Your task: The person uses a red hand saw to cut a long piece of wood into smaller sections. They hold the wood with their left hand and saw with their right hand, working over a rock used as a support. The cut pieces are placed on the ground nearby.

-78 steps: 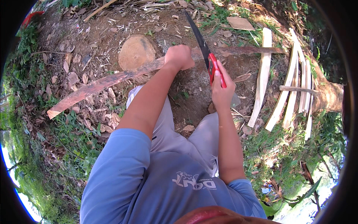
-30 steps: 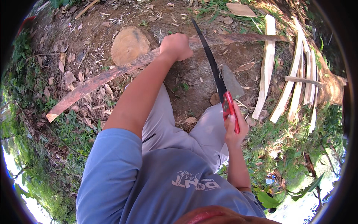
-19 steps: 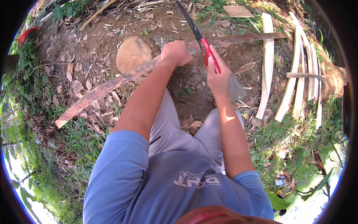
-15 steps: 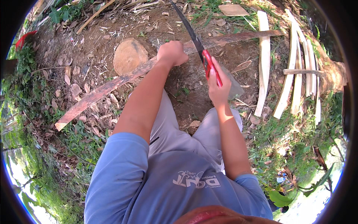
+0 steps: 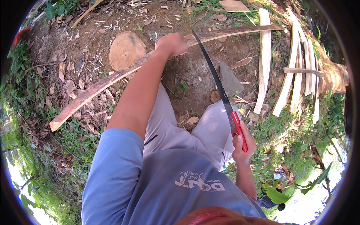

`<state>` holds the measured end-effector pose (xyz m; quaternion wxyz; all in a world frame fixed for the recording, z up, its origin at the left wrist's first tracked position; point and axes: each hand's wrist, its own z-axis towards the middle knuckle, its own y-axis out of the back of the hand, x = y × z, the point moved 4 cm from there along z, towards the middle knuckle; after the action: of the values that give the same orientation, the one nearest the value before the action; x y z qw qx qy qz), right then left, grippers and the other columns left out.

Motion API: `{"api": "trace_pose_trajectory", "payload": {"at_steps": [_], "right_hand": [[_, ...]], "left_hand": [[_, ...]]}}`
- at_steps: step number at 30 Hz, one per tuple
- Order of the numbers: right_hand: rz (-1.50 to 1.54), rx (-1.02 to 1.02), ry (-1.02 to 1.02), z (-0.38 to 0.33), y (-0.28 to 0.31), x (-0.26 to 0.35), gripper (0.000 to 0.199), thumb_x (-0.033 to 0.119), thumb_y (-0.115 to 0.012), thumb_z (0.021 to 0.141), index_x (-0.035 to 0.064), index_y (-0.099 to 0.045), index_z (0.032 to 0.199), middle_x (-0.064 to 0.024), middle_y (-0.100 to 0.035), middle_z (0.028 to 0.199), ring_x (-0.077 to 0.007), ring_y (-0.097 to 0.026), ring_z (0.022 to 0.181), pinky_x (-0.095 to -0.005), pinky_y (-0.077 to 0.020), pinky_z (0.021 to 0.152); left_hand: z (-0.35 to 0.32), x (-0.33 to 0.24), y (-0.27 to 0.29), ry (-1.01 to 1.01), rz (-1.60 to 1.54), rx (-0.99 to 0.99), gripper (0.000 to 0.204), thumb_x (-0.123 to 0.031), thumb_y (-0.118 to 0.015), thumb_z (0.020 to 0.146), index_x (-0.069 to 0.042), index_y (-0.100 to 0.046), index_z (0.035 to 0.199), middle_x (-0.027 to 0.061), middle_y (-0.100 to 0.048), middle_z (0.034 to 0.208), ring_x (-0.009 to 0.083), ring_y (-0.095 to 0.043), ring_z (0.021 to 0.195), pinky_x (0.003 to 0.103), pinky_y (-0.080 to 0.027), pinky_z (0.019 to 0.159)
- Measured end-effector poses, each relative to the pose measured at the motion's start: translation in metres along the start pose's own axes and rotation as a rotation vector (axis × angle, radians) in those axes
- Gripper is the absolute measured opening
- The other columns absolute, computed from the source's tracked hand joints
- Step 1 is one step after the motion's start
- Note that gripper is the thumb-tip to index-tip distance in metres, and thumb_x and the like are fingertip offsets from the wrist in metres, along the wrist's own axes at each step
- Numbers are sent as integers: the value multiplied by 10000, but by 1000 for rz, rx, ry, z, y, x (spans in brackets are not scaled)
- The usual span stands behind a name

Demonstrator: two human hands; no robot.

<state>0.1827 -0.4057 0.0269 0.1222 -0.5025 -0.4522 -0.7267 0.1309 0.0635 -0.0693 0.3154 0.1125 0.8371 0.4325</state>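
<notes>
Mid-chop: left hand [image 5: 171,44] fingers clamp the long slat [image 5: 123,73] on the stump [image 5: 126,50], right hand [image 5: 243,144] fingers wrap the red-handled machete [image 5: 219,84], needing a downswing clear of that grip.

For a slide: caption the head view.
Left hand steadies a slat on a stump; right hand holds a red-handled saw.

Outdoor woodworking spot: bare dirt [image 5: 93,37], split wood strips [image 5: 300,71].

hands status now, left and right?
Left hand: closed, gripping the long wood strip on the stump.
Right hand: closed on the red-handled saw.
</notes>
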Motion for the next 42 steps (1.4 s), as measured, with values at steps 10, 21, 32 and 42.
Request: {"api": "trace_pose_trajectory", "payload": {"at_steps": [10,21,32,42], "right_hand": [[103,-68,-53,47,16,-21,407,93,-583,1108,-90,-650,1466,36,-548,717,-31,-444,598,-231,-342,548],[-51,10,47,32,3,40,417,87,-707,1007,15,-713,1418,-95,-643,698,-145,-569,546,-324,-458,555],[91,-80,-54,-15,-3,55,480,57,-683,1028,86,-666,1507,-106,-737,809,-118,-610,605,-279,-490,615],[84,-103,-41,-24,-17,59,493,89,-694,1038,102,-653,1529,-110,-704,773,-102,-559,584,-283,-480,601]], "left_hand": [[11,11,0,-6,-9,-75,535,-300,-740,757,10,-779,1191,272,-779,1209,437,-745,1168,501,-585,1015],[10,8,1,-50,-19,-151,449,-234,-743,715,-12,-786,1103,290,-783,1068,458,-750,1082,511,-584,949],[-22,-14,1,-152,100,-149,514,-268,-740,755,-39,-780,1213,248,-793,1164,432,-746,1136,505,-583,1005],[-23,-12,0,-181,103,-155,510,-273,-714,767,-35,-776,1214,263,-784,1189,447,-737,1161,519,-580,1027]]}}
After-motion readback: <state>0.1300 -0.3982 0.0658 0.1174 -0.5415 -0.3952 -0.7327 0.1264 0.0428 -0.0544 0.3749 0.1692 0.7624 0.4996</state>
